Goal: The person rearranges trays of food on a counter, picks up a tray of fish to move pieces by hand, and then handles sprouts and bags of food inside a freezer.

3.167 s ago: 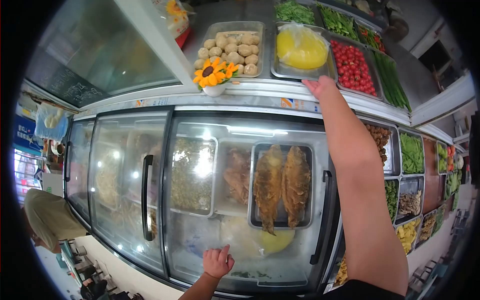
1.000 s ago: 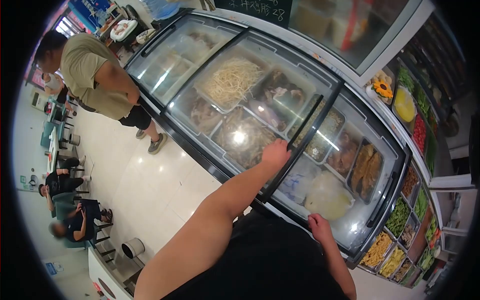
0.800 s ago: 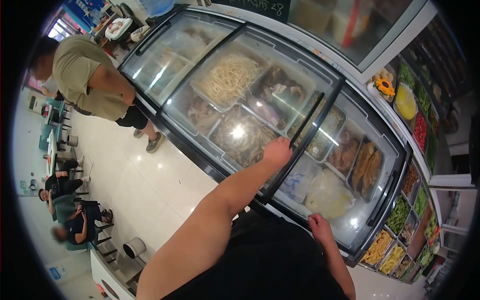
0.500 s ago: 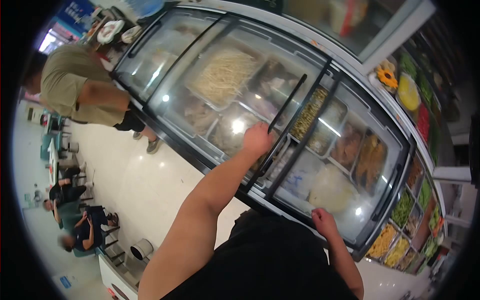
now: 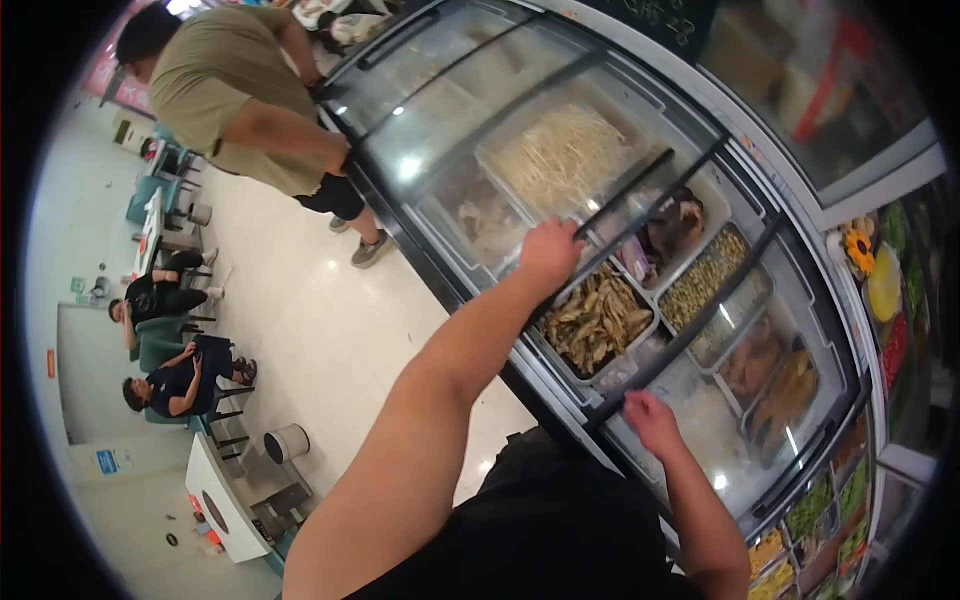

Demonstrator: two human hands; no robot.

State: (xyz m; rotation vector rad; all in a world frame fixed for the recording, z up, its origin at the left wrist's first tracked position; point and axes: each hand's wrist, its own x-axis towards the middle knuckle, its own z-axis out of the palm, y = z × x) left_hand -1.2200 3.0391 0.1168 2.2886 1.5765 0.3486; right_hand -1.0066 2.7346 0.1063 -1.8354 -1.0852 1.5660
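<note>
Where the left grip (image 5: 550, 254) clasped the handle (image 5: 628, 191), purchase looked best; glass lid (image 5: 630, 140) seemed stiff, breakable; right grip (image 5: 654, 422) unclear.

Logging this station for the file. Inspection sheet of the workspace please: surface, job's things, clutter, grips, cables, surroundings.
Surface: case has a glass top, with glare spots.
Job's things: left lid partly open; brown strips uncovered in a tray; pale strands under glass.
Clutter: flower on the ledge beyond the case; bin on the floor.
Grips: left grip closed at the near end of the handle; right grip by the right lid, contact unclear.
Cables: nothing seen.
Surroundings: person in khaki beside the case; two seated people farther off.
</note>
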